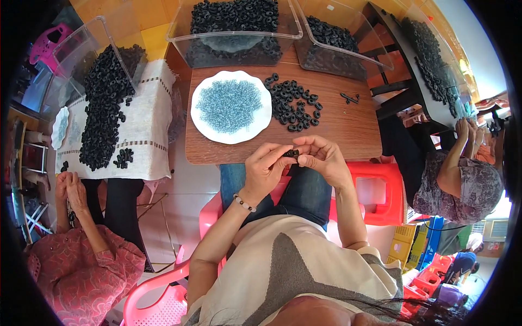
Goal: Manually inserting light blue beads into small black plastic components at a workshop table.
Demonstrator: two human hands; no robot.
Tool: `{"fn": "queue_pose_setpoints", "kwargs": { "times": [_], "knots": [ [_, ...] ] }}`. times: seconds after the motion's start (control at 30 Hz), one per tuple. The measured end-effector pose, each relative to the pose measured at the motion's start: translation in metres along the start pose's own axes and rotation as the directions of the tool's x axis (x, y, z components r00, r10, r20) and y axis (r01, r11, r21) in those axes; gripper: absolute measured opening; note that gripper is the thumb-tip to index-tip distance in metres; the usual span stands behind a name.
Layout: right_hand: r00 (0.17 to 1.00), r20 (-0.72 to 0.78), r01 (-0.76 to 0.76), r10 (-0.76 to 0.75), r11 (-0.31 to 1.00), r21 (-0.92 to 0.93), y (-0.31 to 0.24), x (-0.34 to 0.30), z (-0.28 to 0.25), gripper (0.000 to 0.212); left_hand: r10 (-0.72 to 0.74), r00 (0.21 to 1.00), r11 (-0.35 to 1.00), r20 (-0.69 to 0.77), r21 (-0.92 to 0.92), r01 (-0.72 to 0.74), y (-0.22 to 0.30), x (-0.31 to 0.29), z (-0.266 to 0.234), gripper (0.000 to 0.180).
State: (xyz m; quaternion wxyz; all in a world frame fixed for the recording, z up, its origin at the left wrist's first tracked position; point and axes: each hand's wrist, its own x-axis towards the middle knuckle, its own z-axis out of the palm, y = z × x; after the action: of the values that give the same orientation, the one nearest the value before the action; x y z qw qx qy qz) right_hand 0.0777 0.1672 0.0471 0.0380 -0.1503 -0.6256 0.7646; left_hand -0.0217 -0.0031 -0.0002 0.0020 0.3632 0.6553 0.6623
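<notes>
Between my two hands, just off the table's near edge, is a small black ring-shaped part [292, 154]. My left hand [266, 165] pinches it from one side, and the thumb and fingers of my right hand [322, 158] close on it from the other. Anything smaller inside the pinch is too small to make out. Beyond my hands lies a white scalloped plate [265, 120] heaped with clear bluish beads [228, 106]. Right of the plate, a loose pile of the same black ring-shaped parts [298, 106] is spread on the brown wooden table [348, 136].
Clear plastic bins [234, 39] of black parts stand along the table's back. Small dark pieces [349, 98] lie at right. A co-worker's hands [72, 191] work by a cloth-covered table [147, 119] at left; another person [457, 179] sits at right. A red stool [380, 190] stands close by.
</notes>
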Motion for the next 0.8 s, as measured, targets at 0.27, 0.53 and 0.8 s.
{"fn": "queue_pose_setpoints", "kwargs": {
  "times": [0.27, 0.53, 0.8],
  "knots": [
    [0.989, 0.102, -0.122, 0.105, 0.977, 0.177, 0.022, 0.003, -0.011, 0.053, 0.111, 0.994, 0.994, -0.006, 0.008, -0.111, -0.007, 0.001, 0.001, 0.035],
    [0.957, 0.285, -0.165, 0.056, 0.912, 0.376, 0.034, 0.004, 0.002, 0.064, 0.175, 0.984, 0.978, 0.021, 0.112, -0.176, -0.003, 0.002, 0.000, 0.036],
    [0.963, 0.258, -0.209, 0.079, 0.823, 0.529, 0.051, 0.005, -0.001, 0.047, 0.260, 0.965, 0.954, 0.046, 0.145, -0.264, -0.009, 0.001, 0.000, 0.035]
  ]
}}
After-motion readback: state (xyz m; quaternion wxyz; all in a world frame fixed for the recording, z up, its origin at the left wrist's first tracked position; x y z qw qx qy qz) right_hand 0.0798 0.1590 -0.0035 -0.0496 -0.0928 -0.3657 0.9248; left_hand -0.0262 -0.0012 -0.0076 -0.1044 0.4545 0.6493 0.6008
